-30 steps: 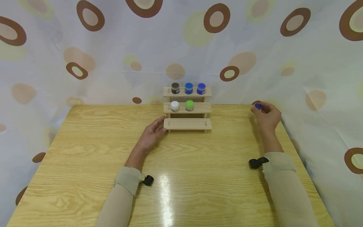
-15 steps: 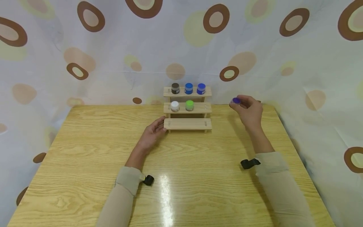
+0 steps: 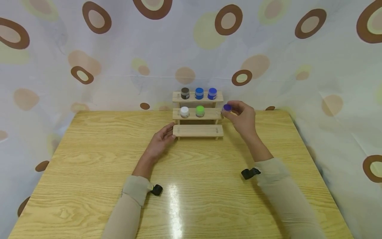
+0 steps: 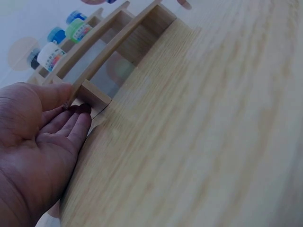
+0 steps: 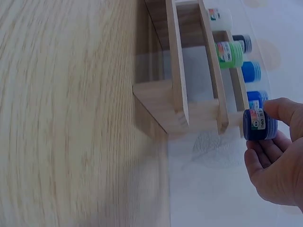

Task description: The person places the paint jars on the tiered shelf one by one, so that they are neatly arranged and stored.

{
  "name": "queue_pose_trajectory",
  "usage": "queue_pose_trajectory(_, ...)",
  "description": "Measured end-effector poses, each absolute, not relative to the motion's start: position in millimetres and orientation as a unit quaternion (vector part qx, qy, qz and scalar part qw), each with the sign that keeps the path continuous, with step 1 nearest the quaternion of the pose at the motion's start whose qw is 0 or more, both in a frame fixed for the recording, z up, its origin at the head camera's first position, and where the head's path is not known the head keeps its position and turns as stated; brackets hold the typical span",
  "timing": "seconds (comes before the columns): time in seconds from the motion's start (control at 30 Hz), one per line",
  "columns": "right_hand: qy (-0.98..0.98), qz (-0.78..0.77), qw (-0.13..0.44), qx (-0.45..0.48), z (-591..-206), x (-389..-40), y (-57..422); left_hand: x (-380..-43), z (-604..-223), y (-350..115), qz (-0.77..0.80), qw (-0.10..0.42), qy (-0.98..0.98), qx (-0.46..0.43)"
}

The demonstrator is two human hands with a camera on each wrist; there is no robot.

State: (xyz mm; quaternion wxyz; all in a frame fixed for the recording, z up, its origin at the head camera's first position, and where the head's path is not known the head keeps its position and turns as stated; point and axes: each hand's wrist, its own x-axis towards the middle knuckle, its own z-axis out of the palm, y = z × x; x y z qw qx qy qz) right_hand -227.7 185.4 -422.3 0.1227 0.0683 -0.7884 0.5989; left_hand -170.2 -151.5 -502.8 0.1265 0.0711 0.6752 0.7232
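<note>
A three-tier wooden display rack stands at the table's far edge. My left hand holds the left end of its lowest shelf, thumb at the shelf edge and fingers below, as the left wrist view shows. My right hand pinches a dark purple paint jar between thumb and fingers, at the right end of the middle shelf. On that shelf sit a white paint jar and a light green paint jar. The top shelf bears a black jar, a blue jar and a violet-blue jar.
The wood-grain table spreads out on both sides of the rack and in front of it. Behind it hangs a pale curtain with brown and beige circles, which also runs along the right side.
My right hand has carried the dark purple paint jar leftward from the table's far right to the right end of the middle shelf. The left hand stays at the rack.
</note>
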Motion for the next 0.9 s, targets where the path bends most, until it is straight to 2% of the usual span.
queue_pose_trajectory(0.4, -0.785, 0.605, 0.096, 0.089, -429, -229, 163, -171, -503, -146, 0.722, 0.126, 0.676, 0.077)
queue_pose_trajectory(0.9, -0.792, 0.597, 0.095, 0.086, -433, -231, 159, -173, -499, -141, 0.719, 0.124, 0.679, 0.077)
